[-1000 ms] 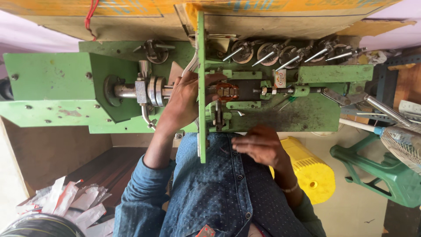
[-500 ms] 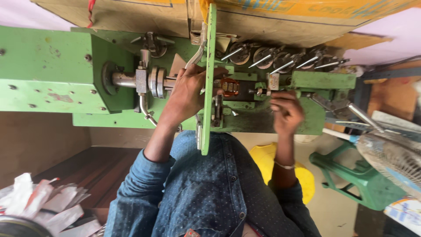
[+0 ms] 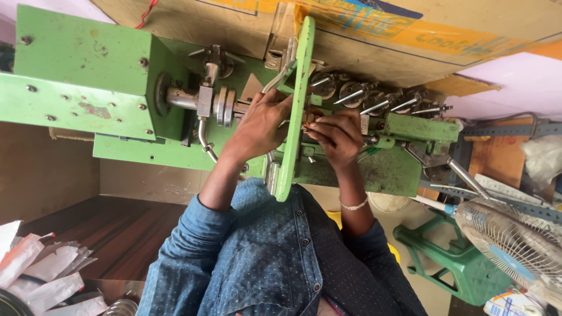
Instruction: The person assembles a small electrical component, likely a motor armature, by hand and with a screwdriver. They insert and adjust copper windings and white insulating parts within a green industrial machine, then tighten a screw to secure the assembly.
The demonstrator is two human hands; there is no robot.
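A green metal machine [image 3: 88, 88] with a steel shaft [image 3: 202, 100] and a row of steel rollers [image 3: 363, 93] fills the upper view. A narrow green plate [image 3: 295, 117] stands edge-on at its middle. My left hand [image 3: 260, 126] presses against the left side of that plate, just right of the shaft collars, and its fingertips are hidden behind the plate. My right hand [image 3: 336, 137], with a bracelet on the wrist, is on the plate's right side. Its fingertips pinch a small copper-coloured part [image 3: 310, 119] mounted there.
A cardboard sheet [image 3: 410, 35] covers the machine's far side. A green plastic stool [image 3: 462, 263] and a fan with a wire guard [image 3: 509, 246] stand at the lower right. Clear plastic packets [image 3: 47, 272] lie at the lower left on a dark wooden surface [image 3: 117, 234].
My right hand has risen from near my lap to the machine and then slid left to the copper-coloured part by the plate. My left hand has stayed at the plate.
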